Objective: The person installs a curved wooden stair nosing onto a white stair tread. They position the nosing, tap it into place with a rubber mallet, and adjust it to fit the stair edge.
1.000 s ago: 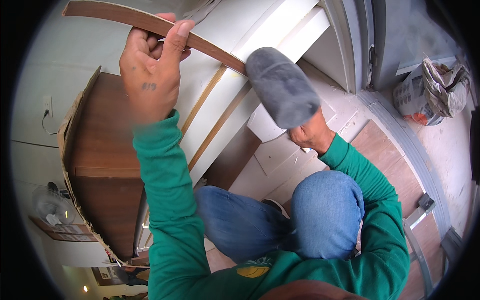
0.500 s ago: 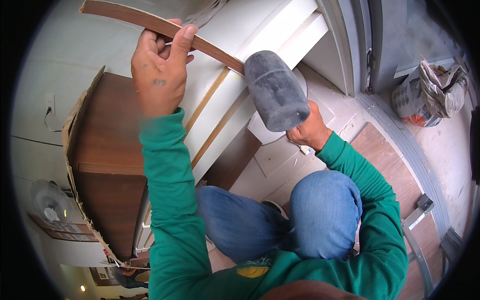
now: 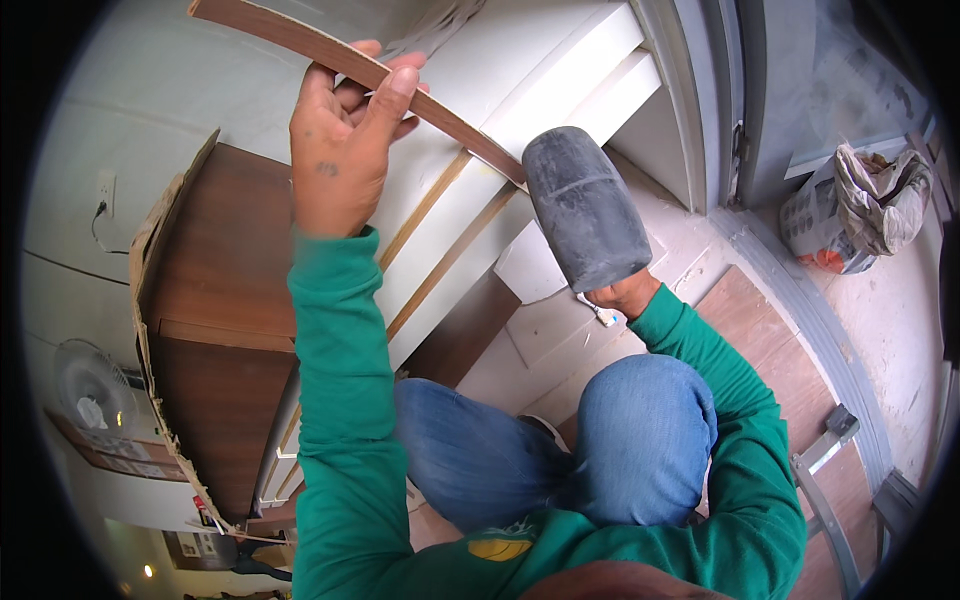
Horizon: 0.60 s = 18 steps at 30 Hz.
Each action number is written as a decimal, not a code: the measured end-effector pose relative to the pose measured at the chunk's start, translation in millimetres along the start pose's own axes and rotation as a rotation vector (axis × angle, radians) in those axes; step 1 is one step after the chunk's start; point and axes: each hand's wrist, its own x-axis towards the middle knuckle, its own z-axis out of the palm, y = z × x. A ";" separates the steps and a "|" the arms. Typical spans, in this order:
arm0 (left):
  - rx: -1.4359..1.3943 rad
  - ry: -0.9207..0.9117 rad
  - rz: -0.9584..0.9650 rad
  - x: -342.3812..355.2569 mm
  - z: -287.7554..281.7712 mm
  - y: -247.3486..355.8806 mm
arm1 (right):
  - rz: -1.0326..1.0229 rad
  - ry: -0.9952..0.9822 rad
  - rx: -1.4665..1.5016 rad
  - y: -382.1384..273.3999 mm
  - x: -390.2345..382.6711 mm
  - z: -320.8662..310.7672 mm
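Note:
A long wood-coloured strip [image 3: 290, 40] slants across the upper part of the view, pinched between the thumb and fingers of my left hand [image 3: 350, 140]. Its lower right end lies close by a dark grey rubber mallet head [image 3: 585, 210]; I cannot tell whether they touch. My right hand [image 3: 630, 292] is closed behind and below the mallet head, and the handle is hidden. White panels with bare tan edges [image 3: 425, 210] lie beneath the strip.
A brown wooden cabinet panel [image 3: 225, 250] edged with torn cardboard stands at left, with a fan [image 3: 92, 385] beyond. At right are an open sack [image 3: 880, 200], a metal door track [image 3: 800, 290] and a metal frame [image 3: 828, 500]. Wood-look planks [image 3: 765, 330] lie on the floor.
The mallet has shifted a little right and down in the view, with my right hand. My left hand and the strip also appear slightly further right, as the whole view has shifted a bit.

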 end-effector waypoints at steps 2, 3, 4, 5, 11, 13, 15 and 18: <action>-0.190 -0.074 -0.004 -4.8 1.4 -0.2 | 0.016 -0.014 0.022 1.8 -5.0 0.6; -0.161 -0.079 -0.013 -5.1 0.7 -0.2 | 0.023 -0.018 0.026 1.2 -4.9 0.7; -0.132 -0.085 -0.023 -4.8 -0.9 -0.1 | 0.029 -0.015 0.018 0.6 -4.3 1.3; -0.110 -0.090 -0.032 -4.6 -0.5 -1.5 | 0.030 -0.010 0.015 1.1 -4.1 1.0; -0.008 0.027 -0.035 -8.9 13.1 -1.8 | 0.141 -0.018 0.119 -4.4 0.4 7.0; -0.017 0.026 -0.032 -9.2 13.2 -3.2 | 0.117 -0.059 0.054 -5.6 4.2 6.9; -0.017 0.020 -0.020 -8.1 11.4 -3.3 | 0.098 -0.082 0.038 -5.0 7.6 7.1; -0.020 0.006 -0.003 -7.6 11.5 -4.4 | 0.097 -0.102 0.043 -4.9 7.6 2.2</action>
